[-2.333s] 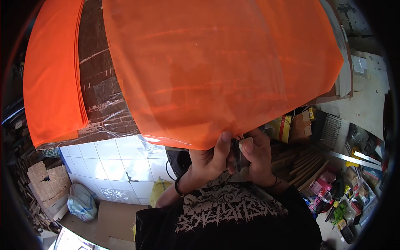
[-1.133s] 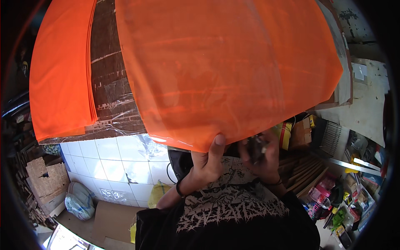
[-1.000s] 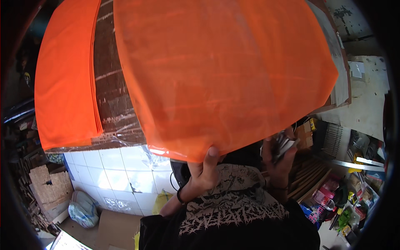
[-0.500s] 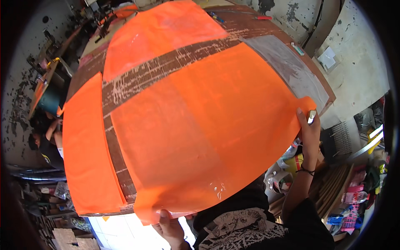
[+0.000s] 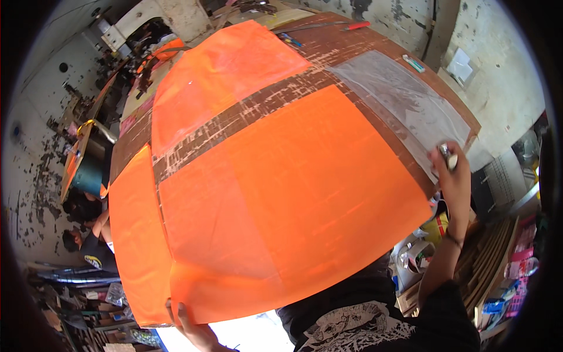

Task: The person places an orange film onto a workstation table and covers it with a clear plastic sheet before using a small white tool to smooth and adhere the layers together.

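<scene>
A large orange sheet (image 5: 328, 170) lies over the near part of the brown table (image 5: 234, 120), its left part paler than its right. At its near left corner, my left hand (image 5: 196, 331) is closed on the edge, fingers above the material. Off the sheet's right corner, my right hand (image 5: 458, 182) is closed around a small silver and pale object (image 5: 449, 157), whose kind I cannot make out. Beneath and beside that hand is a clear plastic sheet (image 5: 404, 91). Other orange pieces lie to the left (image 5: 138, 234) and at the far side (image 5: 223, 73).
A red-handled tool (image 5: 358, 26) and a small green and white item (image 5: 413, 63) lie near the table's far right edge. Another person (image 5: 97, 249) is low at the left. Stacked brown boards (image 5: 484, 264) and clutter stand at my right.
My right hand has let go of the orange sheet's right corner and moved right, still holding the silver object. That corner has settled flatter. My left hand stays at the near left corner.
</scene>
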Available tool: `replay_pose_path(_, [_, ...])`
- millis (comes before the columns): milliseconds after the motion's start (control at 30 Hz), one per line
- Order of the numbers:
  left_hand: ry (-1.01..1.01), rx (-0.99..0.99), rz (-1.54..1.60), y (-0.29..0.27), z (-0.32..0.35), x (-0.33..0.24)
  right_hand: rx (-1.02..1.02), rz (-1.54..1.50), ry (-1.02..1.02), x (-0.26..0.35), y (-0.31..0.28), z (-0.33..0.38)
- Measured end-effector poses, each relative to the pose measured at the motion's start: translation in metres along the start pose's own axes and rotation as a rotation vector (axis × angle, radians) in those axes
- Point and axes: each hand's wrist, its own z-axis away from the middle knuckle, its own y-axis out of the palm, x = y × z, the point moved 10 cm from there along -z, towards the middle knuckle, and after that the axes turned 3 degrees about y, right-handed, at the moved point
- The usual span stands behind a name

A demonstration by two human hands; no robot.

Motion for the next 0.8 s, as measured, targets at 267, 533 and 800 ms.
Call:
replay_pose_path(267, [0.450,-0.006,-0.714,0.024,0.009,-0.072,0.103,0.377,-0.485,0.040,0.071,-0.087])
replay_pose_path(533, [0.657,0.974,-0.915,0.225,0.102,-0.041,0.114,0.385,-0.587,0.034,0.090,-0.110])
replay_pose_path(800, [0.596,0.991,-1.001,0.244,0.077,-0.020,0.208,0.191,-0.289,0.007,0.089,-0.134])
